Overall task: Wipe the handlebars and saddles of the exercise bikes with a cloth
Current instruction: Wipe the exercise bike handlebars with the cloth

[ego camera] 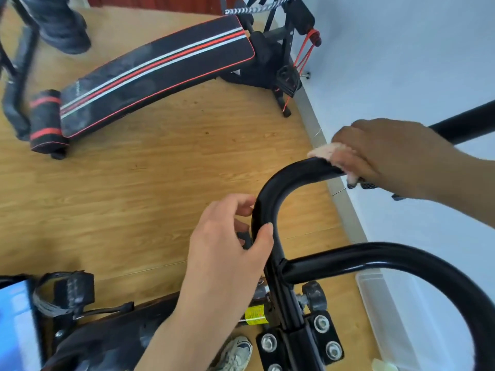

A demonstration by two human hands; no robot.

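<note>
Wooden floor (160, 183) below; my left hand (227, 253) clasps the handlebar (270, 192) at its near bend, steadying it, while my right hand (388, 153) clenches the cloth (329, 151) round the far stretch. I'd press firmly and slide along the curve.

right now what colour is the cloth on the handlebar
The cloth is pale pinkish cream, clearest in the head view.

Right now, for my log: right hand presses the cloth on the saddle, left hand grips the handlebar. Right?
No: the head view shows the right hand pressing the cloth on the handlebar, not the saddle; the left hand grips it.
</note>
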